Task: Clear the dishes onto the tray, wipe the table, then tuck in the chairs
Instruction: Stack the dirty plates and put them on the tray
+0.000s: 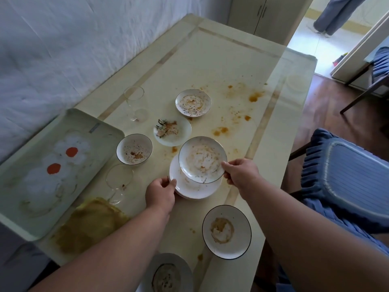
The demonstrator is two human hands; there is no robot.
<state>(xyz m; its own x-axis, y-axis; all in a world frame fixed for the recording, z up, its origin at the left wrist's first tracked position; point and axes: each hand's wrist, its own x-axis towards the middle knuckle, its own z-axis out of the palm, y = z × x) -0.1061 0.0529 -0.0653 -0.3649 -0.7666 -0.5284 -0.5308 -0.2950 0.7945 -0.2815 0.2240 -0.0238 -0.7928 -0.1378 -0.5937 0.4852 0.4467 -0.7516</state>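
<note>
head view looks down on a cream table (210, 66) smeared with orange stains. at the middle, the right hand (242, 173) pinches the right rim of a dirty plate (203, 160), thumb on top, holding it tilted just over a stack of white plates (193, 188). the left hand (161, 193) grips the left edge of that stack, fingers curled around the rim. to the left, a pale tray (19, 165) with white flowers and orange centres sits at the table's left edge, with no dishes on it. between tray and stack stand a small stained bowl (134, 149) and a clear glass (119, 182); a taller glass (133, 102) stands farther off. a yellow cloth (88, 226) lies crumpled near the tray's near corner. beyond the held plate are a plate with herb scraps (172, 131) and, farther, another stained plate (193, 103). nearer, to the right, lies a dark-rimmed plate (227, 231), and a grey plate (168, 272) sits at the near edge. on the right, a chair with a blue cushion (347, 178) stands pulled out from the table; a second chair (374, 74) stands farther back.
</note>
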